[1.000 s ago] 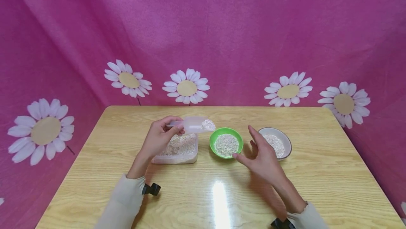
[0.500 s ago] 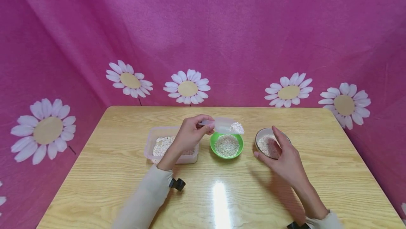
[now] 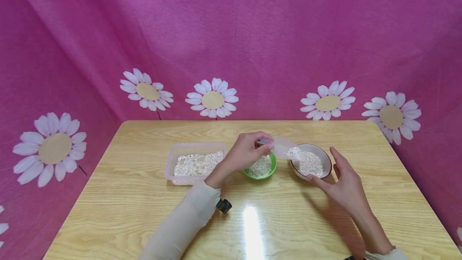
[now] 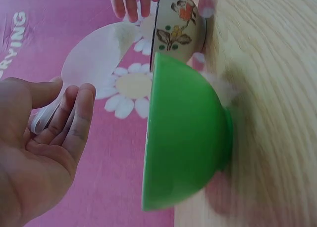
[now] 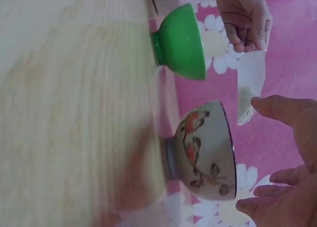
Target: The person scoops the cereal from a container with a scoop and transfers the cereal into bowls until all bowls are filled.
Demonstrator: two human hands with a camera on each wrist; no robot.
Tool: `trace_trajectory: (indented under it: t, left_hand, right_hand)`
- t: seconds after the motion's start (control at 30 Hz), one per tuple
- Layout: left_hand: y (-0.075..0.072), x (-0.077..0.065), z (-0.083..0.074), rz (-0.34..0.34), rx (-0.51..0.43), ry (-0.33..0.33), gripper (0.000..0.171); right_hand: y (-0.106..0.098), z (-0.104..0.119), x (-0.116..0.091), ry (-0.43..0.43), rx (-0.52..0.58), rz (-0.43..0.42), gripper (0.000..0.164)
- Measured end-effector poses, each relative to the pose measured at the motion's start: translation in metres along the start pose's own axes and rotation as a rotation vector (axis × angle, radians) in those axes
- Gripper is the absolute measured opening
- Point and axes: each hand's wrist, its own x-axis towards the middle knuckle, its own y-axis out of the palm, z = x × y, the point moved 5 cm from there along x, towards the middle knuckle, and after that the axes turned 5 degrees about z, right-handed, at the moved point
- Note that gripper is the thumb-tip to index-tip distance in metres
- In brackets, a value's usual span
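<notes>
My left hand [image 3: 249, 150] pinches the handle of a translucent plastic scoop [image 3: 281, 147]. Pale oat-like flakes lie at the scoop's tip, which tilts down over the left side of a white bowl [image 3: 328, 164]. That bowl has a dark rim and a painted floral side [image 5: 210, 153], and it holds more flakes. Fingers spread, my right hand [image 3: 346, 186] is beside the bowl's right rim and grips nothing. Under my left hand stands a green bowl [image 3: 274, 168], partly hidden, with flakes inside.
A clear pinkish plastic container [image 3: 169, 168] with a layer of flakes stands left of the green bowl. All of them are on a wooden table [image 3: 126, 196]. Behind it hangs a pink cloth [image 3: 267, 51] with daisies.
My left hand has carried the loaded scoop rightward from the plastic container, past the green bowl, to the white bowl, tilting it down. My right hand has shifted right, from the green bowl to the white one.
</notes>
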Motion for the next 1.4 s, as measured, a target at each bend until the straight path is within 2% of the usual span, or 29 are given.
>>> trace_trajectory:
  t: [0.17, 0.33, 0.4, 0.53, 0.67, 0.8, 0.97, 1.2, 1.4]
  left_hand:
    - [0.011, 0.013, -0.010, 0.060, 0.075, 0.041, 0.022]
    - [0.019, 0.024, -0.022, 0.104, 0.270, 0.096, 0.023]
    - [0.021, 0.027, -0.028, 0.121, 0.342, 0.117, 0.023]
    - [0.021, 0.030, -0.041, 0.150, 0.457, 0.166, 0.024]
    - [0.015, 0.030, -0.055, 0.146, 0.520, 0.201, 0.024]
    - [0.009, 0.028, -0.062, 0.133, 0.520, 0.207, 0.024]
    - [0.004, 0.025, -0.063, 0.120, 0.496, 0.204, 0.025]
    - [-0.006, 0.012, -0.054, 0.087, 0.410, 0.154, 0.024]
    - [-0.027, -0.007, -0.042, 0.003, 0.293, 0.114, 0.022]
  right_hand:
    - [0.003, -0.014, 0.000, 0.016, 0.035, 0.036, 0.114]
    - [0.011, -0.021, 0.003, 0.046, 0.148, 0.116, 0.112]
    - [0.013, -0.023, 0.004, 0.057, 0.157, 0.129, 0.112]
    - [0.014, -0.023, 0.005, 0.066, 0.140, 0.125, 0.110]
    - [0.014, -0.022, 0.006, 0.070, 0.141, 0.123, 0.109]
    - [0.014, -0.022, 0.007, 0.074, 0.131, 0.121, 0.110]
    - [0.015, -0.023, 0.006, 0.078, 0.127, 0.121, 0.110]
    - [0.015, -0.021, 0.005, 0.084, 0.122, 0.131, 0.111]
    - [0.005, -0.012, 0.004, 0.043, 0.020, 0.041, 0.109]
